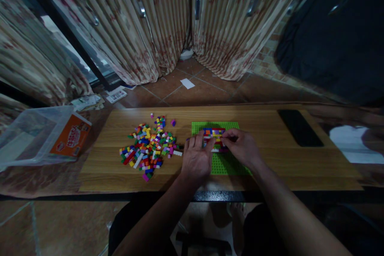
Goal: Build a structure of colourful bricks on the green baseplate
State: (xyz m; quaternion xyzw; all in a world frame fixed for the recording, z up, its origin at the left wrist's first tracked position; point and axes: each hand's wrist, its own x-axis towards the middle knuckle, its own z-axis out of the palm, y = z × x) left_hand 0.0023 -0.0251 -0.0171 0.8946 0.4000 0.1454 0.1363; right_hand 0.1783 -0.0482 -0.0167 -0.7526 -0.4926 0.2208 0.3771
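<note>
A structure of multicoloured toy bricks rises from a green studded baseplate on the wooden table. My left hand grips its left side, the thumb over the top and the fingers at the far left edge. At the right edge of the structure, my right hand is closed in a pinch, thumb against forefinger. Whatever lies between those fingertips is too small to make out. Both hands cover parts of the structure and the baseplate. Left of my left hand spreads a pile of loose toy bricks.
A dark phone-like slab lies on the right of the wooden table. Beyond the left end stands a clear plastic bin with an orange label. White paper is at the right end. Curtains hang behind.
</note>
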